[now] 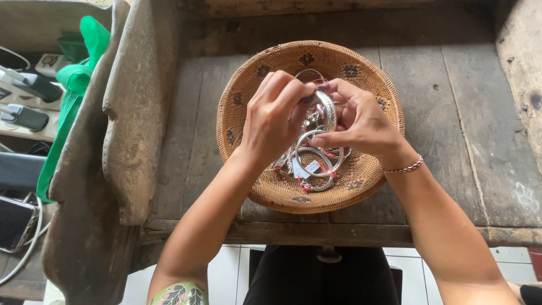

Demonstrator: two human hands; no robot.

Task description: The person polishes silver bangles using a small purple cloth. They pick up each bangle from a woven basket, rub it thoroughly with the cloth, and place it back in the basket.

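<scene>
Hands meet at frame centre over a round woven basket (375, 96) on a worn wooden bench top (451, 130). Left hand (272, 116) has fingers curled in, fingertips pinched on the upper edge of a wide silver bangle (327, 110) held upright above the basket. Right hand (361, 121) grips the same bangle from the other side, thumb and fingers closed around it; a red-and-white beaded bracelet (403, 168) sits on that wrist. Just below the hands, inside the basket, lies a heap of silver bangles (315, 164), some twisted, with small white tags and red threads; they overlap each other. Basket has dark small motifs around its rim and sits centre to lower centre of frame, near the bench front edge. Far left of frame: raised carved wooden side piece (130, 130), green fabric bag (73, 96) beyond it, phone (14, 223) at lower left. White tiled floor (231, 271) shows at bottom.
</scene>
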